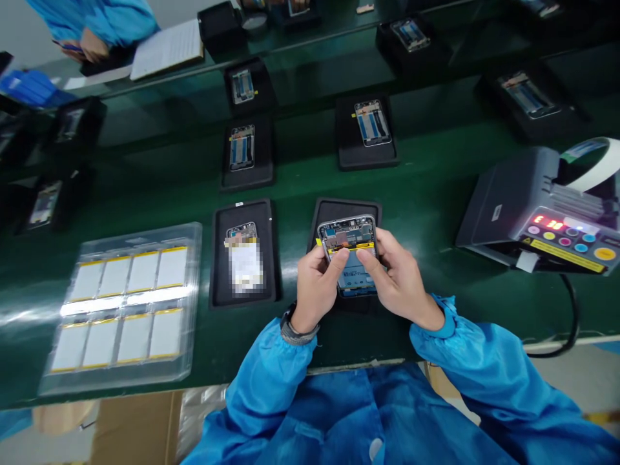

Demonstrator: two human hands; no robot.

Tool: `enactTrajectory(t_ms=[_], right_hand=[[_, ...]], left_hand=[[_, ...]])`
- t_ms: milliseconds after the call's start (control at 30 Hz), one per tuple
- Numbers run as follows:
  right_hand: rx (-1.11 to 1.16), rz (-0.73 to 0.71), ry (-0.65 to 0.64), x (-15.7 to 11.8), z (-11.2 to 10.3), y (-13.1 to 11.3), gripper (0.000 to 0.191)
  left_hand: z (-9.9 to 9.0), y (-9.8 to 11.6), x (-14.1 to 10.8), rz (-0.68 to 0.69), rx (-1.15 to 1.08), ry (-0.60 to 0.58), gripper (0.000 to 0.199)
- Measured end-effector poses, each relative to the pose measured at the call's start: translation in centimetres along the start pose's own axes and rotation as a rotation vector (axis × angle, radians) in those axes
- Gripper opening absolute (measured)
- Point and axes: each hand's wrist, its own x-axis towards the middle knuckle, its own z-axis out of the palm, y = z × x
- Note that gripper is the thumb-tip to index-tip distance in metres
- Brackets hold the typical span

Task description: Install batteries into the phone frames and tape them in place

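Both hands hold an opened phone (356, 274) with its circuit board and a dark battery showing. My left hand (317, 284) grips its left side, the thumb lying on the yellow strip at the battery's top edge. On the right side my right hand (400, 278) wraps round the frame, its thumb also pressing near that strip. Beneath the phone lies a black tray (322, 208), partly hidden. To the left, another black tray (220, 258) bears a phone with a white, partly blurred-out battery area (246, 265).
A clear plastic tray (192, 310) with several white batteries lies at the left. A tape dispenser (513, 200) with a red display stands at the right. Black trays with opened phones (372, 123) line the green bench (300, 168). Another person's hands (92, 46) are at the top left.
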Motion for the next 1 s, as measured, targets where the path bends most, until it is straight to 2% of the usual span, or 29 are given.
enactTrajectory(t_ms=[333, 567, 700, 867, 1000], right_hand=[[0.027, 0.06, 0.08, 0.2, 0.6, 0.0, 0.034], [0.053, 0.108, -0.006, 0.4, 0.0, 0.1, 0.044], [0.08, 0.115, -0.042, 0.5, -0.3, 0.3, 0.049], [0.113, 0.135, -0.058, 0.6, -0.1, 0.3, 0.046], [0.049, 0.157, 0.037, 0.7, 0.4, 0.1, 0.033]], left_hand=[[0.3, -1.0, 0.0, -0.094, -0.144, -0.075, 0.039], [0.1, -1.1, 0.0, -0.139, -0.191, -0.124, 0.038], [0.2, -1.2, 0.0, -0.148, -0.16, -0.07, 0.038], [0.5, -0.8, -0.1, -0.118, -0.095, -0.008, 0.04], [0.7, -0.9, -0.4, -0.041, 0.026, 0.023, 0.037]])
